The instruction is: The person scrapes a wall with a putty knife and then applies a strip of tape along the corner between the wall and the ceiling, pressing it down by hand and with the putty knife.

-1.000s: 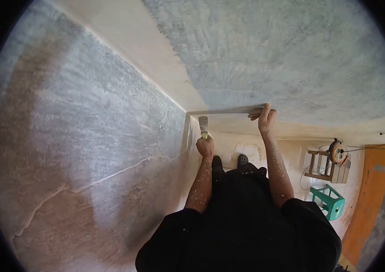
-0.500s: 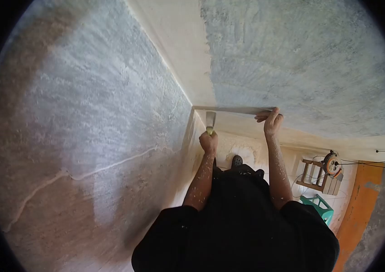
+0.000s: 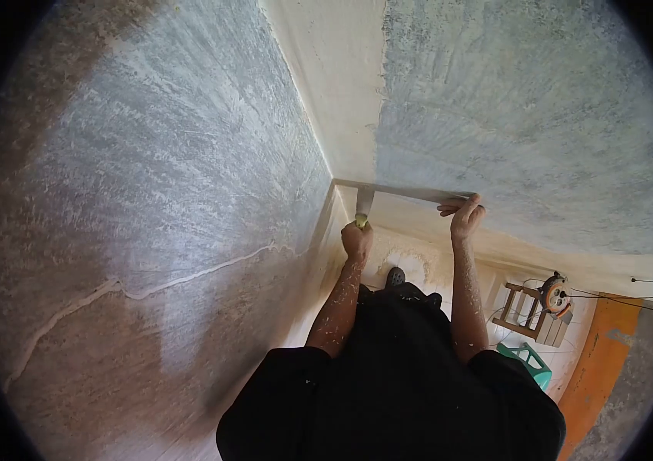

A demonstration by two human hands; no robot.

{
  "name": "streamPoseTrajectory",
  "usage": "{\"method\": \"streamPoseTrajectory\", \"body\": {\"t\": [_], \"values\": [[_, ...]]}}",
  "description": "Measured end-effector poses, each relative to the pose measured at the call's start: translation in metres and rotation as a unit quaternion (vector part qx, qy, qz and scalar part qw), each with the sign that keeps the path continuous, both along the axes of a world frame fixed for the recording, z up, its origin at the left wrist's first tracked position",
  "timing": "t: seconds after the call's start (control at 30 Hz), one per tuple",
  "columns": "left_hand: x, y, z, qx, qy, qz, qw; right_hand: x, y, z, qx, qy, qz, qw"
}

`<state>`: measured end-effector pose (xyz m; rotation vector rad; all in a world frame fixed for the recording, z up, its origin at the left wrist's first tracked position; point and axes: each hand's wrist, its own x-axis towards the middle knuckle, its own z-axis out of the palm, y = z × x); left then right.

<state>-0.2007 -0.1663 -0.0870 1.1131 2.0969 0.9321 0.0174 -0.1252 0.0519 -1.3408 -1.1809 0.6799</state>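
My left hand (image 3: 357, 240) is closed around the pale yellow handle of a putty knife (image 3: 365, 201). The knife's blade points up at the wall close to the corner, its tip at a narrow dark band (image 3: 415, 191) that runs sideways along the wall. On the right, my right hand (image 3: 466, 217) is raised with its fingers stretched out, fingertips right at the wall near that band's right end. Nothing shows in its grasp. Light flecks speckle both forearms.
A rough grey-blue wall (image 3: 211, 169) with a pale wavy crack stands left; another patchy wall (image 3: 534, 115) faces me. Down right are a wooden stool (image 3: 521, 311), an orange-and-black cable reel (image 3: 555, 295), a green plastic stool (image 3: 530, 365) and cords. A dark shoe (image 3: 395, 276) shows below.
The view has shifted slightly, moving the corner right in the picture. The putty knife's blade now leans a little more to the right. My right hand stays by the wall, fingers stretched.
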Motion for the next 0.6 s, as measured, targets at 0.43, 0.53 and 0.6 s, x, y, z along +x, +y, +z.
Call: {"method": "streamPoseTrajectory", "body": {"t": [0.43, 0.53, 0.6], "values": [[0.0, 0.012, -0.005, -0.003, 0.025, 0.049, 0.998, 0.0, 0.002, -0.004, 0.002, -0.031, -0.008, 0.999], [0.006, 0.003, 0.0, -0.015, 0.003, 0.044, 0.999, 0.001, 0.003, -0.005, 0.001, -0.023, -0.007, 1.0], [-0.002, 0.002, 0.001, -0.018, 0.005, 0.053, 0.998, 0.0, 0.001, -0.006, -0.004, -0.011, -0.012, 1.0]]}}
